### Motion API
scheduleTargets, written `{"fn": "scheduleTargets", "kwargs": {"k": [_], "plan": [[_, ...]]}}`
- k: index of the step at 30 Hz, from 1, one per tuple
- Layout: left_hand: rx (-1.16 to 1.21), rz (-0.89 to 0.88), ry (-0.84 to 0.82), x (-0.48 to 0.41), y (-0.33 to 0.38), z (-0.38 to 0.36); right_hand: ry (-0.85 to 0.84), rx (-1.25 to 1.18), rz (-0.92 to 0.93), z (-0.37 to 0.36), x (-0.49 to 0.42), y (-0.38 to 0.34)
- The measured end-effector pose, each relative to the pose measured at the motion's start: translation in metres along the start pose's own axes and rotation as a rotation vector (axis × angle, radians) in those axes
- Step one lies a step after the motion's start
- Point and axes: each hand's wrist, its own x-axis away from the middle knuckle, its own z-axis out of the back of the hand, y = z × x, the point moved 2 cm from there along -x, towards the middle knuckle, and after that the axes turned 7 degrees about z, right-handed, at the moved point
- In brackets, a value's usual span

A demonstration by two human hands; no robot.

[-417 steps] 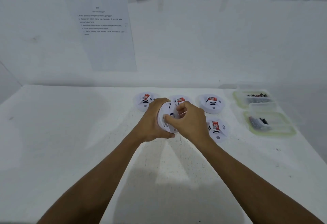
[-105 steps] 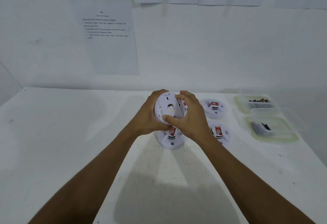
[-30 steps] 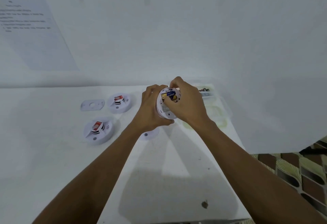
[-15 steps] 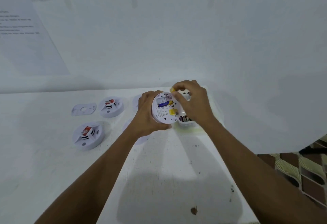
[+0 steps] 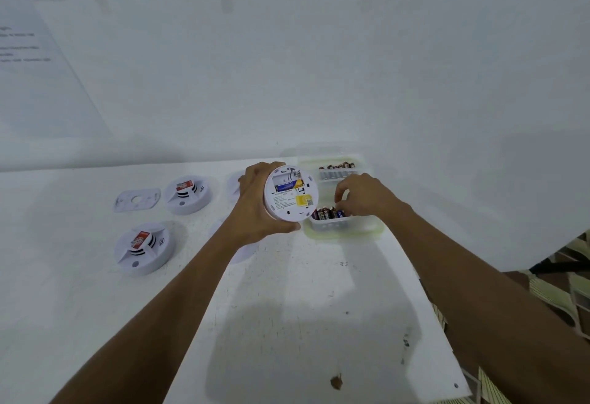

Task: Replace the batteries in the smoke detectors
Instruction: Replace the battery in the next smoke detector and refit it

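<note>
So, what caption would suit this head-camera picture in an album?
The left hand holds an open-backed smoke detector while the right hand reaches among batteries in a plastic tub.

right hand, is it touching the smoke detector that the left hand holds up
No, the right hand reaches into the near battery container, apart from the smoke detector in the left hand.

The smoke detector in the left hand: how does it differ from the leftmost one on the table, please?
The held detector is lifted in the left hand; the table detector lies flat. The held detector shows its back and battery bay; the table detector its red-tagged front. Both are round, white.
</note>
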Motion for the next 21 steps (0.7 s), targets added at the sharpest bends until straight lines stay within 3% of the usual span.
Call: {"fn": "scheduleTargets", "kwargs": {"k": [6, 12, 18, 21], "plan": [[0.009, -0.008, -0.013, -0.001, 0.005, -0.004, 0.039, -0.122, 0.005, 0.003, 0.007, 0.006], [-0.016, -0.028, 0.017, -0.007, 0.003, -0.016, 0.432, -0.591, 0.163, 0.023, 0.036, -0.037], [-0.048, -0.029, 0.053, -0.010, 0.010, -0.024, 0.605, -0.798, -0.016, -0.006, 0.043, -0.060], [-0.051, -0.039, 0.067, -0.012, 0.012, -0.027, 0.614, -0.961, -0.122, -0.010, 0.042, -0.067]]}}
